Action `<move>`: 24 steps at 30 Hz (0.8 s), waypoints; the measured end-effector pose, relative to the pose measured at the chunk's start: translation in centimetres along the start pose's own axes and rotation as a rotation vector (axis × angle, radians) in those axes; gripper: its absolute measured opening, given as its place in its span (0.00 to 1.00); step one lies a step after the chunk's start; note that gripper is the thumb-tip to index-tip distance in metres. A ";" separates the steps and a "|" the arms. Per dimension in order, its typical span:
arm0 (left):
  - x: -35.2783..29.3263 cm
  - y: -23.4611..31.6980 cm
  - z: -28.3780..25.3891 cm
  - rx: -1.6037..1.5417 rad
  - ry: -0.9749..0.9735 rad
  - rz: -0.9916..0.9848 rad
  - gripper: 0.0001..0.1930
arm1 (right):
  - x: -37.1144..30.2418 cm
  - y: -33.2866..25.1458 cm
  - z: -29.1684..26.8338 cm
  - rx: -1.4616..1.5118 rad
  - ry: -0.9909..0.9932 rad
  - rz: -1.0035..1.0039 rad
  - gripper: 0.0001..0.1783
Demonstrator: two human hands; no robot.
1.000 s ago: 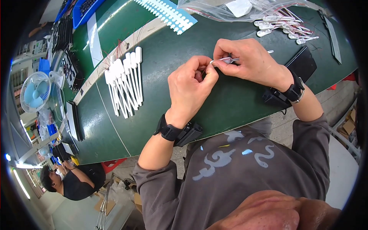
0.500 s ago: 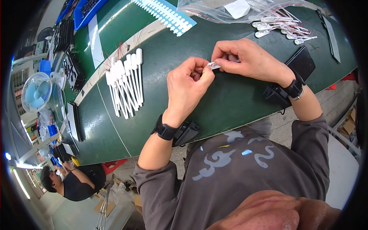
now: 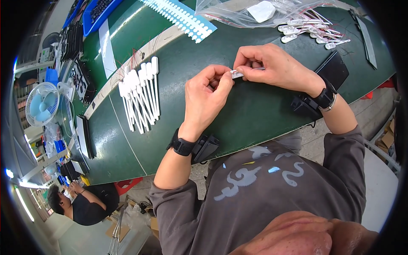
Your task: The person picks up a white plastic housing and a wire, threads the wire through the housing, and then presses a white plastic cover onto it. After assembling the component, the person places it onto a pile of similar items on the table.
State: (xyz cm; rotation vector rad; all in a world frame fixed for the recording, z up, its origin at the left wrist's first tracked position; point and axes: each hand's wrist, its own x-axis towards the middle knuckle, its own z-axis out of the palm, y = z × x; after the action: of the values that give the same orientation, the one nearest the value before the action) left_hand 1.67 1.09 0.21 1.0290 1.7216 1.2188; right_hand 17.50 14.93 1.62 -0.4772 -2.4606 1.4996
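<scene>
— One green bench (image 3: 263, 110) is stretching across the workshop. What are you seeing at the far left?
— A white fan with blue blades (image 3: 41, 105) is standing there, and lower in the view another person in black (image 3: 89, 206) is holding both hands near the bench.
— And coming toward the middle?
— First, a blue bin (image 3: 87, 25) is holding dark small parts. Then white paddle-shaped sticks (image 3: 138, 91) are lying in a fanned pile, and thin reddish wires are sticking out beyond their wide ends. After them, a light-blue sheet with white tabs (image 3: 176, 19) is lying flat.
— How is the left grip?
— Thumb and forefinger of the left hand (image 3: 206, 97) are pressing together at the left end of a small pale piece (image 3: 236, 74).
— So where is this piece resting?
— It is not resting; it is sitting between the two hands, above the bench. The right hand (image 3: 278, 70) is clamping its other end with thumb and fingers.
— What is lying farther right?
— A clear plastic bag (image 3: 289, 9), then clear-ended pieces with red wires (image 3: 308, 30), a flat black object (image 3: 333, 68) and a grey strip (image 3: 366, 41).
</scene>
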 end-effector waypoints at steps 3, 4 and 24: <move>0.2 -0.2 0.0 0.000 -0.008 0.009 0.07 | 0.0 -0.5 -0.3 -0.021 -0.007 0.010 0.07; 0.2 -0.2 0.1 0.000 -0.011 0.022 0.07 | 0.0 -0.7 -0.3 -0.033 -0.009 0.013 0.07; 1.0 0.5 -2.5 -0.324 -0.051 -0.132 0.09 | -5.3 -2.1 -5.5 -0.139 0.761 -0.342 0.12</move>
State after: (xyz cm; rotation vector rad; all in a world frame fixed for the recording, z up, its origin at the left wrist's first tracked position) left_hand -0.86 1.32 1.19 0.7347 1.4672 1.3203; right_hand 23.95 16.49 5.92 -0.4988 -1.9105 0.8056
